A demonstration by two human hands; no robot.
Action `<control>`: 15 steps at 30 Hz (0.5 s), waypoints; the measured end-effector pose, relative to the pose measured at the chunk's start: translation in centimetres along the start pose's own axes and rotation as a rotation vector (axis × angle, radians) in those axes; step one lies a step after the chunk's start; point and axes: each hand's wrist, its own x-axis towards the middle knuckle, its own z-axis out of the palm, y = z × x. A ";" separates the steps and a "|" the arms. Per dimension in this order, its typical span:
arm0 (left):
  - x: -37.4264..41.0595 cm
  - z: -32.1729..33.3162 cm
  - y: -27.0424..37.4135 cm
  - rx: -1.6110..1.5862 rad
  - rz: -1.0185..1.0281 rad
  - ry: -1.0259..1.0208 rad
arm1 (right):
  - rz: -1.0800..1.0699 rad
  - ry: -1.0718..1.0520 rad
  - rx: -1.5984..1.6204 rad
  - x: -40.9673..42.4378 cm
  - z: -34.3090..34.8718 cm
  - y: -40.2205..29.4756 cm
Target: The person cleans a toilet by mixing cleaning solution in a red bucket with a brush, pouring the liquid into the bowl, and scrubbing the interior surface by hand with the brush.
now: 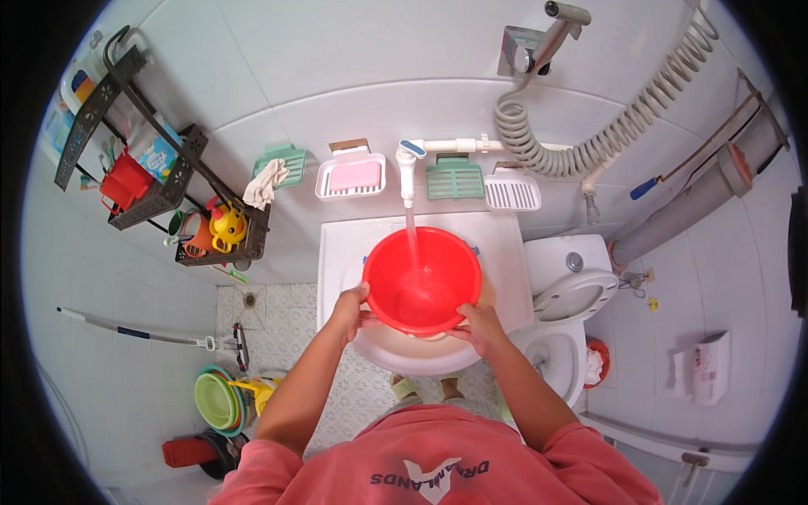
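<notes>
A red plastic basin (pixel 404 303) sits over the white washbasin (pixel 416 353), tilted slightly towards me. Water runs into it from a white plastic tap (pixel 407 170) with a blue-topped handle. My left hand (pixel 352 312) grips the basin's rim at the lower left, thumb on top and fingers underneath. On the lower right of the same rim, my right hand (pixel 480 325) holds on, its thumb over the edge and its fingers below. Some water shows in the bottom of the basin; how deep it is, I cannot tell.
Wall soap dishes, one with pink soap (pixel 355 177), flank the tap. A dark rack (pixel 221 252) with cups hangs at left; a cloth (pixel 265 183) drapes over a green dish. The toilet (pixel 555 353) stands at right. Stacked basins (pixel 218 401) are at lower left. A coiled hose (pixel 606 151) hangs upper right.
</notes>
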 end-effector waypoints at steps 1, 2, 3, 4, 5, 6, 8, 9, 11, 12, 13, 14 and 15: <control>-0.4 -0.3 -0.1 0.041 -0.017 -0.005 | 0.000 0.002 0.024 -0.1 -0.4 0.1; -0.9 0.1 -0.1 0.075 0.021 -0.052 | 0.002 -0.017 0.009 0.5 -1.7 0.0; -1.2 -0.1 0.2 0.229 0.045 -0.013 | -0.007 -0.035 0.014 0.8 -2.3 -0.3; -1.1 -0.2 0.6 0.382 0.069 0.020 | -0.018 -0.047 0.017 1.3 -2.7 -1.0; -1.0 -0.4 1.1 0.534 0.092 0.054 | -0.030 -0.060 0.021 1.7 -2.7 -1.6; -1.2 -1.0 1.7 0.768 0.246 0.203 | -0.040 -0.071 0.041 1.8 -1.9 -2.2; -1.4 -2.1 3.6 0.890 0.456 0.350 | -0.036 -0.095 -0.004 1.3 0.4 -2.2; -1.7 -2.4 4.6 0.948 0.561 0.428 | -0.033 -0.110 -0.028 1.1 1.2 -2.3; -2.9 -1.3 7.4 0.892 0.745 0.465 | 0.031 -0.133 -0.078 2.1 0.2 -1.1; -3.6 -0.7 8.8 0.863 0.834 0.486 | 0.029 -0.135 -0.083 2.0 -0.5 -1.1; -4.3 -0.3 10.1 0.892 0.927 0.512 | 0.030 -0.141 -0.089 1.9 -0.9 -1.3; -4.9 0.2 11.5 0.919 1.020 0.537 | 0.022 -0.129 -0.063 1.7 -1.1 -1.9; -5.2 0.9 12.7 0.946 1.115 0.559 | 0.006 -0.141 -0.047 2.0 -1.2 -2.2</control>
